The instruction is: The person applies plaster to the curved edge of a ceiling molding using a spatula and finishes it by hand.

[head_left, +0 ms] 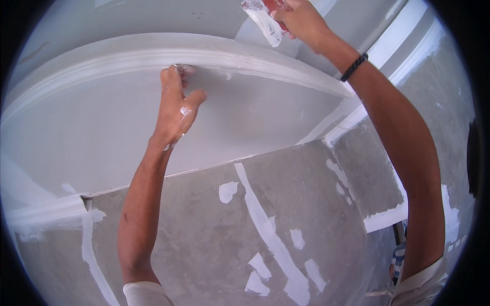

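Note:
A white curved cornice moulding (pixel 127 64) arches across the upper part of the head view. My left hand (pixel 177 102) reaches up to its lower edge, the fingers bent against the moulding and the thumb standing apart. White plaster is smeared on the fingertips, the back of the hand and the wrist; no tool shows in it. At the upper right, my right hand (pixel 302 23) is closed around a red putty knife (pixel 265 21) whose blade is thick with white plaster. The knife is held apart from the cornice, and part of it is cut off by the picture's top edge.
A grey ceiling panel (pixel 240 112) lies below the arch. Grey walls (pixel 199 239) carry white plaster strips and patches. A shorter moulding (pixel 51 214) ends at the left, and another white moulding (pixel 398 46) runs along the right. A person (pixel 398 257) is partly visible at lower right.

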### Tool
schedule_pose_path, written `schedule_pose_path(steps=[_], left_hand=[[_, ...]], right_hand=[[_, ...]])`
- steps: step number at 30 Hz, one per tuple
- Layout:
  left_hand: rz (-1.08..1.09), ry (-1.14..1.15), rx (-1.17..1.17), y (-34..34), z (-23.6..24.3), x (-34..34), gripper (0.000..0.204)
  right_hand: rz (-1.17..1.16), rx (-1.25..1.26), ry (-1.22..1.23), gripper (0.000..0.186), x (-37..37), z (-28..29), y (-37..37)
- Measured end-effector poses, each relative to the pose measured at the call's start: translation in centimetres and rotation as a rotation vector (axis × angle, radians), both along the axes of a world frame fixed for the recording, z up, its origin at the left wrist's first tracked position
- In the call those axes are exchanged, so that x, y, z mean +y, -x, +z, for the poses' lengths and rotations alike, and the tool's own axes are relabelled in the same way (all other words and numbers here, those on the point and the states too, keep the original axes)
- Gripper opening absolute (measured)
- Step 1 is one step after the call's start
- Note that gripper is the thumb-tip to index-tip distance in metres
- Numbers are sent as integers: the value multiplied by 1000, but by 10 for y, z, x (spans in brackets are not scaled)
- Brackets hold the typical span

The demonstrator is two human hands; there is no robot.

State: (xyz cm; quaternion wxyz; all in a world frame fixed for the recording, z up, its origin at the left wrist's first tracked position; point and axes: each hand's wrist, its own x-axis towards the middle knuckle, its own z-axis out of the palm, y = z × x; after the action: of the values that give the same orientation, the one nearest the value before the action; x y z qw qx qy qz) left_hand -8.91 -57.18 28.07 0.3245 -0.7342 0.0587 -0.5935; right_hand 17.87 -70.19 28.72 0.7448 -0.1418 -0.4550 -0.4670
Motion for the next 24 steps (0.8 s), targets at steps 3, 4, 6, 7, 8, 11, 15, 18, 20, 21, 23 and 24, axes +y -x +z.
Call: schedule_pose_path(steps=[3, 4, 6, 7, 8, 11, 15, 18, 20, 21, 23, 24], left_hand=[[-21, 27, 5, -5, 0, -1, 50], [-15, 13, 2, -4, 2, 1, 49], [-4, -16, 0, -2, 5, 3, 49], [-5, -18, -3, -1, 6, 3, 49], [3, -18, -10, 0, 7, 3, 49], [-15, -12, -8, -3, 10, 7, 50], [-4, -14, -34, -2, 4, 3, 50], [-27, -5, -29, 1, 7, 7, 51], [-14, -9, -46, -2, 5, 4, 52], [-2, -11, -56, -3, 4, 4, 53], [-16, -14, -62, -3, 5, 8, 53], [-23, -18, -67, -3, 6, 9, 54]], right_hand=[[-259, 3, -230, 23, 44, 2, -26], [-295, 14, -241, 24, 58, -6, -18], [-400, 29, -350, 19, 81, -10, -10], [-439, 38, -359, 19, 92, -8, -8], [-469, 44, -366, 21, 107, -6, -5], [-521, 25, -383, 31, 139, -16, 10], [-504, -82, -418, 40, 148, -41, 17], [-529, -169, -471, 34, 135, -65, 12], [-539, -66, -439, 26, 120, -73, -7], [-524, 64, -372, 22, 110, -67, -23], [-476, 254, -156, 22, 93, -47, -45], [-448, 315, -12, 24, 82, -36, -51]])
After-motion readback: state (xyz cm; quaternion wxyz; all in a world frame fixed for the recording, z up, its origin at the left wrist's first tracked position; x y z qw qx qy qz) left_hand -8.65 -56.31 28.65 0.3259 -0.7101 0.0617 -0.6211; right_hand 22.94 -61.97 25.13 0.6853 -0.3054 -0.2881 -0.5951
